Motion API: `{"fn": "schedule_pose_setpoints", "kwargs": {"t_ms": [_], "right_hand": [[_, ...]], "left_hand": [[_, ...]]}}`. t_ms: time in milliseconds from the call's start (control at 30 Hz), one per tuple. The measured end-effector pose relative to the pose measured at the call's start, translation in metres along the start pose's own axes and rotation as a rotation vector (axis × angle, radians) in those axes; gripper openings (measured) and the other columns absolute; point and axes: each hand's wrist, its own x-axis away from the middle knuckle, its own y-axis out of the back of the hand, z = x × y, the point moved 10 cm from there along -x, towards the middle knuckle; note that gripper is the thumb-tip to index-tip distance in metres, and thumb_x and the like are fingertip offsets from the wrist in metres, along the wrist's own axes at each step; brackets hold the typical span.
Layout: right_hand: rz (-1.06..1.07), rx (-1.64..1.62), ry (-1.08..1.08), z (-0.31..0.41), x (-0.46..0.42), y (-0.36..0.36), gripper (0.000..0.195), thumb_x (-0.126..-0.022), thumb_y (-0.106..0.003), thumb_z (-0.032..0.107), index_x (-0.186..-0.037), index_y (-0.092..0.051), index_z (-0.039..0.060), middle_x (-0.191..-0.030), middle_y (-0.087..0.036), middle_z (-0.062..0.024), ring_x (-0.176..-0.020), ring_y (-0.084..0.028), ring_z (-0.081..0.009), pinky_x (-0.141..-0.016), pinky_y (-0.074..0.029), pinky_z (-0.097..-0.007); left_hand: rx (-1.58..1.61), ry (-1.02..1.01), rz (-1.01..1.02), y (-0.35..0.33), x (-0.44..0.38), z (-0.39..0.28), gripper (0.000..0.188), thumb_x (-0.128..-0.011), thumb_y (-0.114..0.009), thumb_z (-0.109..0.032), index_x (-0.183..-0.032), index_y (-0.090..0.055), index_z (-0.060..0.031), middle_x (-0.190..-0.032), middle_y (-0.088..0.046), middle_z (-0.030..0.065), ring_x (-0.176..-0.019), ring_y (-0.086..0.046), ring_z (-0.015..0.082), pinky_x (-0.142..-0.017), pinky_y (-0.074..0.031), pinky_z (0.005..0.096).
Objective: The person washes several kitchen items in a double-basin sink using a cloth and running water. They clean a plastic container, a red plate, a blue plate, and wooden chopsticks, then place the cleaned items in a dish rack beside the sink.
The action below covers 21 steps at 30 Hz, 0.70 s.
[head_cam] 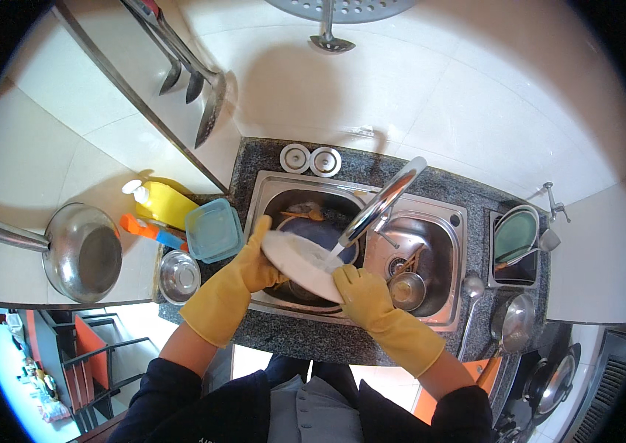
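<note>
Both my hands wear yellow rubber gloves. Between them is a white plate (296, 255), tilted over the left basin of a steel double sink (318, 180). My left hand (254, 263) grips its left rim, and my right hand (362, 293) grips its right rim. Water from the chrome faucet (385, 199) runs onto the plate's face. Below, partly hidden by the plate, a dark blue pan or bowl (315, 232) and a wooden utensil (310, 214) lie in the left basin. The right basin holds a small metal bowl (407, 290) and wooden chopsticks or sticks (413, 260) near the drain.
Left of the sink are light-blue plastic containers (213, 230), a metal bowl (179, 276) and a yellow pump bottle (166, 205). Two drain strainers (310, 160) sit behind. On the right are a ladle (472, 293), a dish holder with a green plate (515, 238) and a metal pan (515, 321).
</note>
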Motion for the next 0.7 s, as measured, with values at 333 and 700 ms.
{"fn": "schedule_pose_setpoints", "kwargs": {"t_ms": [333,700], "right_hand": [[0.091,-0.282,-0.032,-0.043,0.013,-0.025,0.046,-0.078,-0.079,0.013,-0.12,-0.061,0.008,-0.124,-0.061,-0.0165,-0.109,-0.064,-0.039,-0.099,-0.051,-0.0463],[-0.358,-1.008,0.158,0.042,-0.07,0.002,0.028,-0.087,-0.07,0.015,-0.114,-0.068,0.0062,-0.12,-0.069,-0.0188,-0.112,-0.063,-0.041,-0.099,-0.049,-0.0458]], "left_hand": [[-0.039,-0.204,-0.029,0.033,0.001,0.016,0.052,-0.095,-0.067,-0.007,-0.143,-0.05,0.0043,-0.141,-0.059,0.0204,-0.128,-0.061,0.0355,-0.111,-0.049,0.0512],[-0.115,-0.296,0.018,0.051,-0.016,0.047,0.048,-0.098,-0.064,-0.008,-0.145,-0.05,-0.007,-0.134,-0.062,0.0156,-0.122,-0.064,0.0326,-0.1,-0.056,0.0469]]}}
